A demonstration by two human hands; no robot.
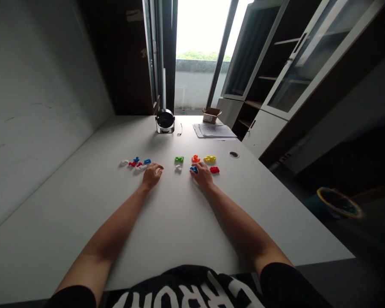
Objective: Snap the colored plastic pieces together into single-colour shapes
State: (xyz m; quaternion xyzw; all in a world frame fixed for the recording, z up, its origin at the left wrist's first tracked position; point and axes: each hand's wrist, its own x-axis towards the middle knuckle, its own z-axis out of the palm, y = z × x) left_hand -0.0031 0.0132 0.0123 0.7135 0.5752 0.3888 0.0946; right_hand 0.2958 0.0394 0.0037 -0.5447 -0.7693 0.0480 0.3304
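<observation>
Head view: the left hand [152, 176] rests half curled beside a white plastic piece [140, 167]; the right hand [202, 175], also curled, touches a blue plastic piece [194, 170], but one cannot tell if it pinches.

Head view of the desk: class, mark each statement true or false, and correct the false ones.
1. The right hand touches a blue piece. True.
2. The left hand lifts the green piece off the desk. False: the left hand is down by the desk, and the green piece lies on the desk between the hands.
3. The yellow piece lies beside the orange piece. True.
4. The box is on the floor. False: it sits at the far end of the desk, behind the papers.
</observation>
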